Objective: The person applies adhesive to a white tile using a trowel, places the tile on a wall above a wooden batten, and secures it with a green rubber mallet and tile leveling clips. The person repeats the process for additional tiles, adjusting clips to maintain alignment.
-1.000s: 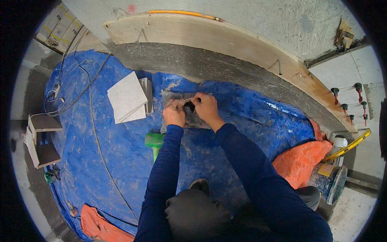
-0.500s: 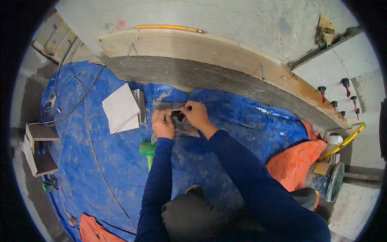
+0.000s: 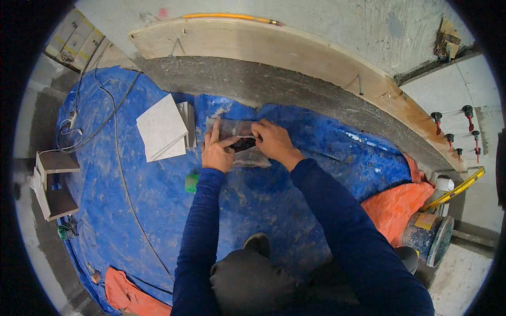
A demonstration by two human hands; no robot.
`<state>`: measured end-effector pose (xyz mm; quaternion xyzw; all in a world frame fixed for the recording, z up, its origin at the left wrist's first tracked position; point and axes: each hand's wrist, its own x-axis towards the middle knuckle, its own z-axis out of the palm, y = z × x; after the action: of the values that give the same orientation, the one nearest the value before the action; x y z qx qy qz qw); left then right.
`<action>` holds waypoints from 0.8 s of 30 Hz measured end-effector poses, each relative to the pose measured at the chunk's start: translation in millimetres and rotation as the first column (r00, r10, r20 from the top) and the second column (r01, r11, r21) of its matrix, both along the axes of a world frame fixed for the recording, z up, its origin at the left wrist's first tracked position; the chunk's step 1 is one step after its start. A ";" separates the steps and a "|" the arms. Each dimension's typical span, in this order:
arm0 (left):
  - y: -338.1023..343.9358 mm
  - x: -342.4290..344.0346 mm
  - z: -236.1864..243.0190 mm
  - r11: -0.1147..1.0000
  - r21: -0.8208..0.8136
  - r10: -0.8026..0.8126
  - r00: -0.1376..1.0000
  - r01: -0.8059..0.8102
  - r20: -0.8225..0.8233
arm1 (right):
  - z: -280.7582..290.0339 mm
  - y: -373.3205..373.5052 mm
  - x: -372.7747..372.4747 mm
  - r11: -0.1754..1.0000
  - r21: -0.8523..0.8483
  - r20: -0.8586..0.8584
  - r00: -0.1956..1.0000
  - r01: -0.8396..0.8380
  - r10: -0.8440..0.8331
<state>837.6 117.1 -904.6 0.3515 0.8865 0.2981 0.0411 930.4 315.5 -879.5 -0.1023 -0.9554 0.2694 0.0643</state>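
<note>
Blue, creased tarp (image 3: 253, 210) fills most of my feed, and on it, well in front of the person's knee, lies the see-through plastic bag (image 3: 237, 127), dark contents (image 3: 243, 144) showing between the two hands! Over on the right hand (image 3: 274, 141), I see the fingers closed in a pinch at the bag's edge, just beside those dark contents. Now the left hand (image 3: 217, 150): index finger stretched along the plastic, thumb reaching across toward the middle, though from here I can't tell whether those fingers grip or merely press. Left of the bag I've got a stack of flat, whitish, square-edged tiles (image 3: 162, 129), near but not touching the hand. Closer in, the green, blunt mallet head (image 3: 191, 183) peeks out beside the navy left sleeve (image 3: 200, 226). Far right, a bright orange crumpled sheet (image 3: 395, 213) lies against the grey round bucket (image 3: 421, 237)
</note>
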 end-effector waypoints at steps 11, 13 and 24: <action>-4.0 -16.9 -12.5 0.977 0.209 -0.064 0.996 0.050 0.059 | -6.0 3.8 1.8 0.990 -0.105 -0.098 0.990 0.090 -0.100; 4.2 -19.6 6.0 0.983 0.175 -0.051 0.998 0.055 -0.027 | 8.3 8.6 -1.5 0.984 -0.105 -0.073 0.985 0.147 -0.155; 26.7 -45.6 32.1 0.994 -0.033 -0.102 0.995 0.102 0.004 | 11.6 22.1 -22.4 0.863 -0.378 0.085 0.941 0.336 -0.329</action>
<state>792.0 143.8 -872.4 0.3954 0.8721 0.2815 0.0628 907.9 337.6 -867.9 -0.2783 -0.8518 0.4365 0.0796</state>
